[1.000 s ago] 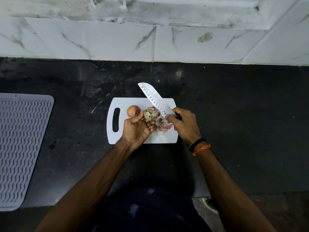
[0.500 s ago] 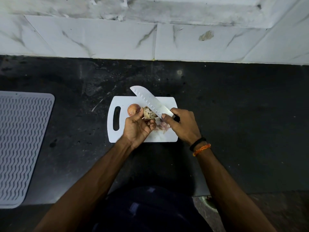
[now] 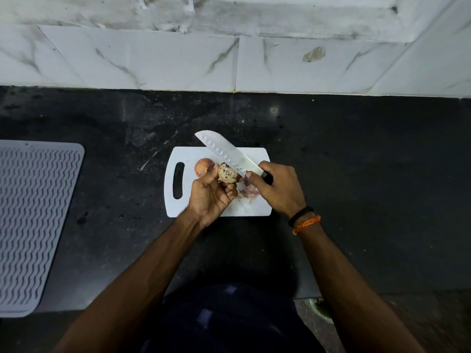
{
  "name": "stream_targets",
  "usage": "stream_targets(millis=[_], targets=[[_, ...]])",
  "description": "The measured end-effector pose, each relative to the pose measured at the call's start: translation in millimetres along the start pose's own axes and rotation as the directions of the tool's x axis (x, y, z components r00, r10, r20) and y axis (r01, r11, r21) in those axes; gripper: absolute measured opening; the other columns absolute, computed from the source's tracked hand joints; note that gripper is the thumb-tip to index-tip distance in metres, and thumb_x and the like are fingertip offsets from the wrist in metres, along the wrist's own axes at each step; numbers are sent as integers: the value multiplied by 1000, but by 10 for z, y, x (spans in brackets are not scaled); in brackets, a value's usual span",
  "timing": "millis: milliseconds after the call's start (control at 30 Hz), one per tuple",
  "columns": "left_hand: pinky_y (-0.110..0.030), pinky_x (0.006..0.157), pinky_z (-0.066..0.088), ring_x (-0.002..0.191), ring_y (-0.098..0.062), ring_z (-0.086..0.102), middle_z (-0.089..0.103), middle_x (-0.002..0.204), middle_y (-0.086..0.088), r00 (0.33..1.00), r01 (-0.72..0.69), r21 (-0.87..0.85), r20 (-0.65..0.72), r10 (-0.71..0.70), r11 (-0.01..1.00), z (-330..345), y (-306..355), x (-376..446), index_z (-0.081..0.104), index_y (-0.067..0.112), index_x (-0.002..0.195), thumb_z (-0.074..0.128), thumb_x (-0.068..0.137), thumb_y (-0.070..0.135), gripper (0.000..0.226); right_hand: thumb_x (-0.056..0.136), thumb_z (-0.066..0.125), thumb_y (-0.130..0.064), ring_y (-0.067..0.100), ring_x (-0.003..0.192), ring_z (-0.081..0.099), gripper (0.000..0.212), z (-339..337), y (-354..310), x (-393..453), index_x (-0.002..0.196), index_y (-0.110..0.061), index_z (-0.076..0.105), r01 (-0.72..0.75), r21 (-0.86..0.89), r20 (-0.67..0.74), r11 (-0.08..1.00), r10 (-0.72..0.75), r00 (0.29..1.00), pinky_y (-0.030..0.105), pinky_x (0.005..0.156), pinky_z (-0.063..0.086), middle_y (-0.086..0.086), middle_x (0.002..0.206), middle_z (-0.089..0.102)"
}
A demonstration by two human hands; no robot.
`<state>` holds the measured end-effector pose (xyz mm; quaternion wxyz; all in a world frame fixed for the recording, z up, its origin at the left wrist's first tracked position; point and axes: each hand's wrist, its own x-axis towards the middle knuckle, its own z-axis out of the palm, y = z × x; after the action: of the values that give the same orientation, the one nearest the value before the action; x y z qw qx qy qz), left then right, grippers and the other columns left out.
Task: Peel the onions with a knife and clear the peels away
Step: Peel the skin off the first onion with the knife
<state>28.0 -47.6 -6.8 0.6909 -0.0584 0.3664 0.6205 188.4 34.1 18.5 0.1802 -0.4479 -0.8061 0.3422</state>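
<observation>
A small white cutting board (image 3: pixel 257 159) lies on the dark counter. My left hand (image 3: pixel 210 194) holds a partly peeled, speckled onion (image 3: pixel 227 173) just above the board. My right hand (image 3: pixel 277 186) grips a wide-bladed knife (image 3: pixel 226 153) by its black handle, the blade slanting up to the left and resting against the onion's right side, with my thumb pressed near the blade. A second, unpeeled reddish onion (image 3: pixel 203 166) lies on the board behind my left thumb. Pinkish peels (image 3: pixel 248 193) lie on the board between my hands.
A grey ribbed drying mat (image 3: pixel 33 220) covers the counter at the far left. A white marble-patterned wall (image 3: pixel 229 62) rises behind the black counter (image 3: pixel 356 161). The counter's front edge runs close to my body.
The knife blade has swung down and to the left, from raised above the onion to lying against it. My left hand keeps holding the onion in much the same place.
</observation>
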Motion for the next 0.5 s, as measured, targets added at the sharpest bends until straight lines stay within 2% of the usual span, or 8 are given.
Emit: stream_targets(millis=[100,200,333,433,500], targets=[[-22,60,53,66,-13,52,64,101,-19,1000,-7,17,5,7,1000,-6,-6,-5,53,1,127,49,98,30,42,89,58,-56,14,53,53,48,4,-6,-6,68,-13,58,22,-14,-49,1000,-23,999,31,47,39,-2,58,54],[-23,60,52,68,-14,50,68,96,-13,1000,-26,31,6,25,999,5,-23,-10,55,1,123,56,90,29,43,84,56,-72,13,49,51,61,24,-44,-4,62,-15,51,26,-86,-98,996,-35,995,27,46,35,-3,53,52],[-23,62,53,69,-15,54,66,99,-13,1000,-28,28,-5,28,999,9,-36,-17,57,3,119,59,87,26,40,82,52,-76,11,43,43,62,44,-100,14,56,-22,37,2,-165,-157,986,-28,987,23,46,25,-5,48,44],[-23,63,53,69,-15,56,64,100,-12,998,-49,27,-28,50,998,15,-30,-22,58,4,121,59,88,25,40,82,50,-76,11,40,38,64,52,-107,21,53,-22,35,-4,-186,-165,982,-27,986,23,47,24,-6,45,41],[-23,63,53,68,-14,58,65,96,-10,996,-72,50,-42,74,996,18,-27,-9,54,3,128,55,92,25,42,81,50,-77,12,40,41,66,70,-95,12,51,-20,38,5,-182,-129,983,-29,991,24,45,27,-5,45,45]])
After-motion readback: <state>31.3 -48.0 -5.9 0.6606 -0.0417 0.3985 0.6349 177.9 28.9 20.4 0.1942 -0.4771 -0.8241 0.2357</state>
